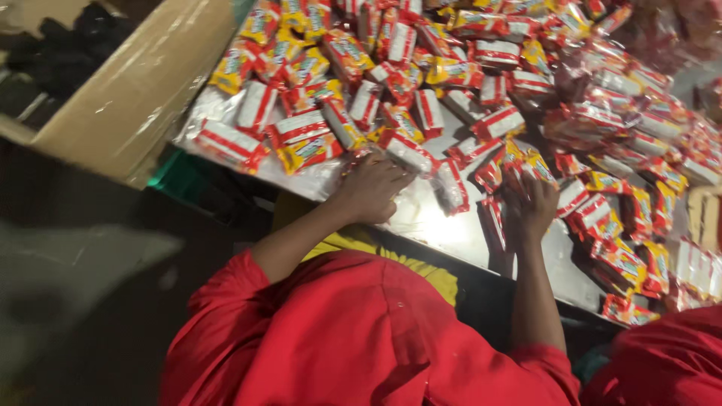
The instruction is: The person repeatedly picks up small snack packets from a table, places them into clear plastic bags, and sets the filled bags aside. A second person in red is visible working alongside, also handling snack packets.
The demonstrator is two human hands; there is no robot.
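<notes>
left hand (371,188) loosely curled on shiny table (451,229), touching red packet (407,153) at 12; right hand (531,204) grips yellow-red packets (519,162) w/ fingers.

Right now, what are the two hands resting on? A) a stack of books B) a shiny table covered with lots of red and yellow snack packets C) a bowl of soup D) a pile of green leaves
B: the left hand and right hand both press among small red and yellow snack packets spread over the shiny table.
</notes>
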